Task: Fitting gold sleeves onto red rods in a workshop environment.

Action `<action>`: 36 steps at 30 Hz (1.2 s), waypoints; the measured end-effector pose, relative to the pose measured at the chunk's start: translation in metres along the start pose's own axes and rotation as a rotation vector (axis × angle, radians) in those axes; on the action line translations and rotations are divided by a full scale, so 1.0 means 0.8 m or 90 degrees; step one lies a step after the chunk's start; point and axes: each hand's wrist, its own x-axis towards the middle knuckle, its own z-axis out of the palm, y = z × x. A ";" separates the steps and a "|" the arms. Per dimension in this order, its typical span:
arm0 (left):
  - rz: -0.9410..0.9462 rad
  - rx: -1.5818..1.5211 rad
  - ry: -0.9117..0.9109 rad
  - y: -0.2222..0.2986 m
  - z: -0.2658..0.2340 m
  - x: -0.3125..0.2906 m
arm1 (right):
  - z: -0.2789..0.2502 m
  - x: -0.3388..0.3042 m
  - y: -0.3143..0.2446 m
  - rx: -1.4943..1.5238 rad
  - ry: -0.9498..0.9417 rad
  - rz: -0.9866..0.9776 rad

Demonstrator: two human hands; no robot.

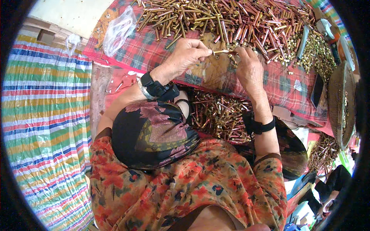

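A slim brass-coloured bolt point(221, 51) spans the gap between my two hands, just over the near edge of a big bolt heap. My left hand point(187, 56) is closed, with thumb and fingertips pinching the bolt's left end. At its right end, the bent fingers of my right hand point(250, 71) are closed on it; whether they also hold a small nut is hidden. Some small metal pieces point(232, 59) lie under the right fingertips. Beyond my hands spreads the heap of gold and coppery bolts point(189, 19). Small brass-coloured nuts point(318, 54) are piled to its right.
Red plaid cloth point(150, 46) covers the work surface. A clear plastic bag point(120, 30) lies at its left, a dark phone point(317, 91) and a round basket point(341, 111) at its right. Below the near edge, between my knees, sit more bolts point(219, 119). Striped sheeting point(46, 127) hangs left.
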 end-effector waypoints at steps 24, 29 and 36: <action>-0.136 -0.100 -0.155 -0.011 0.024 0.001 | 0.017 -0.012 -0.009 1.033 -0.109 0.445; -0.068 -0.230 -0.119 -0.014 0.040 0.008 | 0.035 -0.019 -0.048 1.004 -0.088 0.462; -0.149 -0.238 -0.099 -0.019 0.036 0.004 | 0.021 -0.009 -0.042 0.779 -0.169 0.390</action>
